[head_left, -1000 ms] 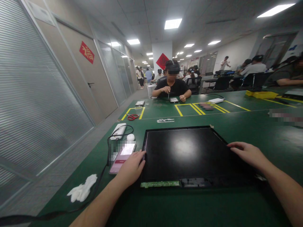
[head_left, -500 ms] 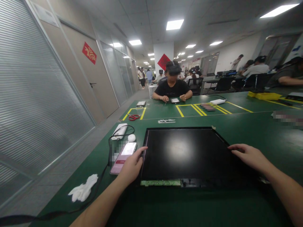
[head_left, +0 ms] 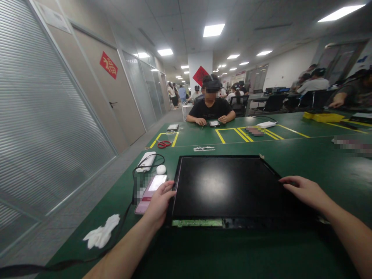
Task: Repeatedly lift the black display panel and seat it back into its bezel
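Black panel (head_left: 229, 186) flat on near desk (head_left: 319, 155); left hand (head_left: 158, 201) has slipped off its top, fingers now curled round left edge; right hand (head_left: 305, 190) stays flat, fingers spread, on right edge.

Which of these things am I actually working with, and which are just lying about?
In hand: black panel, its green circuit strip, left hand, right hand at its side edges.
Lying about: phone, white cloth, red scissors, power bank, cable.
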### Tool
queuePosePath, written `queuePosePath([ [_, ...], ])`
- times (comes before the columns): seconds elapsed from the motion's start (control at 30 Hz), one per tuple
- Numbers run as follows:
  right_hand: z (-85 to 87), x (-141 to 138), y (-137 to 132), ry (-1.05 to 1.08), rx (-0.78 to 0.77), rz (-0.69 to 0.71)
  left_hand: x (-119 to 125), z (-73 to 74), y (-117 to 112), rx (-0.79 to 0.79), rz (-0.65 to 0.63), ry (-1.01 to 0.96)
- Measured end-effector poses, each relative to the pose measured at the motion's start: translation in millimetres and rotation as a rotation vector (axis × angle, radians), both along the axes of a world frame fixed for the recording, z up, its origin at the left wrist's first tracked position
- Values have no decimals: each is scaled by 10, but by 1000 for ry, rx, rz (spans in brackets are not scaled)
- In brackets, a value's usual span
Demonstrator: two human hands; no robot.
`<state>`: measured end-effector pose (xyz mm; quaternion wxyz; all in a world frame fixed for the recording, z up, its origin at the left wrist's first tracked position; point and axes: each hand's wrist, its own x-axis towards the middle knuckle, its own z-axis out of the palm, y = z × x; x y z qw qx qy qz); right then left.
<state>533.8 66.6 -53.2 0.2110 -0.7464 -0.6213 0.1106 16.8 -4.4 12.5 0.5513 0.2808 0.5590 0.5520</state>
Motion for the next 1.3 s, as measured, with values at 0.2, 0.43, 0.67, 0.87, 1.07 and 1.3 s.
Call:
queuePosePath([
  [0.2, 21, -34, -15, 24, -8, -8, 50, 3, 10, -76, 33, -88],
  [0.43, 61, -78, -31, 16, -17, -4, 12, -70, 35, -65, -3, -113],
  [0.67, 73, -74, -31, 26, -32, -12, 32, -24, 12, -74, -37, -122],
  [0.87, 55, -39, -25, 8, -17, 21, 40, 4, -7, -48, -59, -123],
  [1.07, 68, -64, -31, 2, -9, 8, 31, -3, -11, -34, -45, -141],
  [1.3, 47, -74, -29, 21, -7, -1, 68, 88, -54, -28, -103, -31],
])
